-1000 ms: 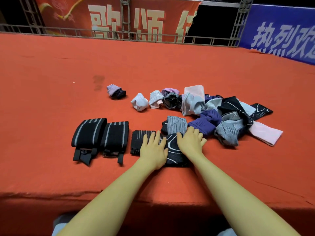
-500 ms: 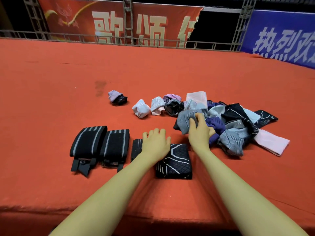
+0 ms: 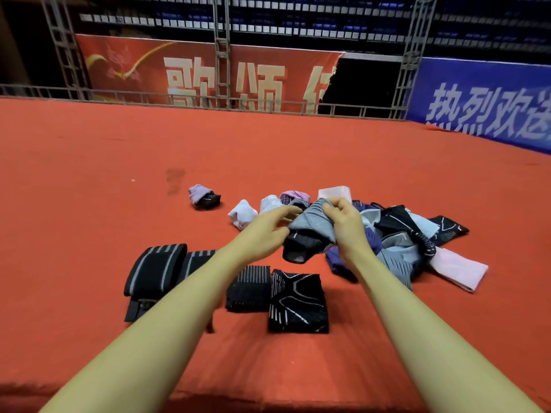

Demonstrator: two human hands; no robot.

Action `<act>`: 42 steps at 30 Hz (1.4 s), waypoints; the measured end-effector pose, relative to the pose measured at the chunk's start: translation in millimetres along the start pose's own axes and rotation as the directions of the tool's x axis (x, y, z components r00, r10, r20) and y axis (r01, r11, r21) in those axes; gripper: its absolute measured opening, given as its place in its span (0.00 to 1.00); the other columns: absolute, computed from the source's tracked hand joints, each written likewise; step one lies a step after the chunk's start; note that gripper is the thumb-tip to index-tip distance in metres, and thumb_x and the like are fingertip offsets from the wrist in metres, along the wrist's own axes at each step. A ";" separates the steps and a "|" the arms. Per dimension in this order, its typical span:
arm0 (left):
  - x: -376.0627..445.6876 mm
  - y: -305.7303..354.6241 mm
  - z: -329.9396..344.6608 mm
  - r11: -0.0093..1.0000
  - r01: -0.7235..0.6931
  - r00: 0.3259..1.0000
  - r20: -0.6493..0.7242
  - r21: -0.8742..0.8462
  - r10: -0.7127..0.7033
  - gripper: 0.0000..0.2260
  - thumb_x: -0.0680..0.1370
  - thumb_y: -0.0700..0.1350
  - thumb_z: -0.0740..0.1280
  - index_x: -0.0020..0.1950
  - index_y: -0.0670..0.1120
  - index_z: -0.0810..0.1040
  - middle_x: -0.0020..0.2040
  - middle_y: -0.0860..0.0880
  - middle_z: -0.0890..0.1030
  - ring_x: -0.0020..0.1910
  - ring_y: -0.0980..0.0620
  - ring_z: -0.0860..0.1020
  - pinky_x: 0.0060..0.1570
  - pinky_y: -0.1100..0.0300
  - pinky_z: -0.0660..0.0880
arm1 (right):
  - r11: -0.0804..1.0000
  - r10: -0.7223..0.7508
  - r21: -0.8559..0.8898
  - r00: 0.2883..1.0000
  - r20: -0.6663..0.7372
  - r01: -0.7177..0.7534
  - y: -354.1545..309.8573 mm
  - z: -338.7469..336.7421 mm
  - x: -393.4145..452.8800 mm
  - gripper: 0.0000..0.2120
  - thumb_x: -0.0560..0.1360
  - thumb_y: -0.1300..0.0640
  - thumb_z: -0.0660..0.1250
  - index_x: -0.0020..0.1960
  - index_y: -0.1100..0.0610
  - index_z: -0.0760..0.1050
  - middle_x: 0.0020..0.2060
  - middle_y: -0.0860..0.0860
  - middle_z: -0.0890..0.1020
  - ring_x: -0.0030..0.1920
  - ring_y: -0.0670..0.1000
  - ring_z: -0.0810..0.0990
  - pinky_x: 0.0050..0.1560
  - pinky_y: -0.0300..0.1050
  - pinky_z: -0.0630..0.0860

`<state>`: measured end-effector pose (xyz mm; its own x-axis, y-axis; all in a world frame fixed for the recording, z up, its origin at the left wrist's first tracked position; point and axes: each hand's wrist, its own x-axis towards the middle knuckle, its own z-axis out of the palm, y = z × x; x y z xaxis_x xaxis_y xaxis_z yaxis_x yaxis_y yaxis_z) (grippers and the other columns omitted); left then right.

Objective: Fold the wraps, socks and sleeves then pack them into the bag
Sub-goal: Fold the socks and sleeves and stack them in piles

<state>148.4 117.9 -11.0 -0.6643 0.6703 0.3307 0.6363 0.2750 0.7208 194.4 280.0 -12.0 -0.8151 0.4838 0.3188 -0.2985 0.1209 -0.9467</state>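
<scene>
Pile [image 3: 396,234] right; carpet [image 3: 89,204] left open

Red carpet [image 3: 268,150]; metal truss [image 3: 222,55]; red banner [image 3: 193,73]; blue banner [image 3: 483,96]; dim.

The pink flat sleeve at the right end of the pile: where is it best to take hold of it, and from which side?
Grip the pink sleeve at its free near-right end, coming from the right. That end lies flat and bare on the red cloth, while its other end is tucked under the pile.
</scene>
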 end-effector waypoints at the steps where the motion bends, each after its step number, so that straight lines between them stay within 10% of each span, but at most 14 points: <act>1: -1.1 0.5 -1.1 1.000 0.006 1.000 -0.031 -0.005 -0.006 0.22 0.74 0.33 0.57 0.67 0.47 0.71 0.61 0.51 0.76 0.61 0.58 0.74 0.63 0.67 0.68 | 1.000 0.006 0.001 1.000 -0.002 -0.006 -2.8 0.4 -0.7 0.09 0.78 0.65 0.61 0.41 0.56 0.72 0.35 0.51 0.76 0.34 0.45 0.74 0.36 0.36 0.71; 8: -2.2 20.4 0.3 0.954 0.000 0.979 -0.195 0.299 0.061 0.19 0.76 0.40 0.61 0.64 0.55 0.76 0.57 0.52 0.81 0.52 0.51 0.75 0.56 0.56 0.71 | 0.999 -0.041 -0.023 0.998 0.052 0.042 -16.8 3.5 -5.8 0.01 0.76 0.59 0.66 0.47 0.56 0.76 0.38 0.45 0.78 0.40 0.45 0.76 0.43 0.40 0.72; 12: 1.0 29.0 -1.0 0.917 0.188 0.920 -0.389 0.352 -0.040 0.13 0.78 0.43 0.60 0.57 0.51 0.81 0.52 0.47 0.81 0.52 0.45 0.75 0.49 0.53 0.72 | 0.939 -0.185 -0.285 0.981 0.060 0.195 -11.4 1.6 -19.2 0.30 0.61 0.38 0.71 0.59 0.48 0.68 0.51 0.37 0.67 0.55 0.43 0.69 0.57 0.34 0.66; 19: 1.5 16.1 -2.6 0.981 0.178 0.865 -0.488 0.077 -0.119 0.10 0.75 0.40 0.64 0.51 0.47 0.83 0.46 0.49 0.84 0.46 0.50 0.79 0.45 0.59 0.74 | 0.917 -0.135 -0.385 0.990 -0.038 0.110 10.2 12.6 -23.7 0.10 0.71 0.63 0.70 0.48 0.56 0.71 0.44 0.52 0.76 0.45 0.50 0.73 0.43 0.37 0.67; 23: 1.1 15.7 -4.1 0.943 0.093 0.916 -0.343 -0.319 -0.206 0.09 0.76 0.34 0.63 0.47 0.45 0.81 0.40 0.50 0.81 0.39 0.57 0.75 0.37 0.70 0.71 | 0.985 0.172 0.022 0.977 -0.122 -0.171 7.6 23.9 -21.0 0.10 0.73 0.69 0.63 0.40 0.55 0.75 0.37 0.52 0.78 0.42 0.53 0.76 0.47 0.46 0.73; 30: -0.8 18.1 1.7 0.677 0.088 0.940 -0.163 -0.731 -0.299 0.12 0.77 0.32 0.59 0.45 0.43 0.81 0.36 0.54 0.82 0.39 0.56 0.78 0.46 0.63 0.73 | 0.666 0.499 0.648 0.866 -0.019 -0.369 -4.2 29.2 -12.4 0.13 0.75 0.70 0.56 0.49 0.59 0.77 0.41 0.57 0.81 0.41 0.56 0.80 0.40 0.49 0.79; 33: 0.6 16.5 -4.5 0.737 0.102 0.928 -0.202 -0.668 -0.312 0.08 0.75 0.33 0.61 0.46 0.38 0.80 0.40 0.47 0.80 0.38 0.54 0.75 0.42 0.72 0.71 | 0.606 0.477 0.687 0.874 0.092 -0.402 -9.9 24.3 -10.8 0.12 0.77 0.68 0.54 0.50 0.63 0.76 0.42 0.60 0.81 0.43 0.56 0.80 0.43 0.49 0.79; 36: -0.1 14.7 -17.3 0.805 0.139 0.914 -0.238 -0.576 -0.327 0.06 0.70 0.43 0.66 0.39 0.41 0.78 0.31 0.50 0.76 0.33 0.51 0.70 0.36 0.60 0.67 | 0.651 0.430 0.625 0.888 0.165 -0.431 -7.6 16.4 -11.7 0.12 0.75 0.69 0.54 0.49 0.64 0.77 0.39 0.59 0.83 0.40 0.55 0.82 0.53 0.48 0.76; 42: 0.5 27.2 -39.2 0.817 0.181 0.932 -0.171 -0.547 -0.320 0.07 0.62 0.48 0.66 0.27 0.47 0.71 0.25 0.50 0.71 0.23 0.54 0.66 0.26 0.65 0.60 | 0.735 0.255 0.538 0.904 0.344 -0.412 -17.9 9.3 -23.5 0.06 0.64 0.65 0.70 0.40 0.62 0.82 0.37 0.55 0.83 0.36 0.51 0.83 0.43 0.41 0.80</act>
<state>150.1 98.7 32.6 -0.8898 0.4188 0.1812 0.1854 -0.0309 0.9822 214.3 258.4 -2.1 -0.9835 0.1698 0.0622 -0.1504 -0.5771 -0.8027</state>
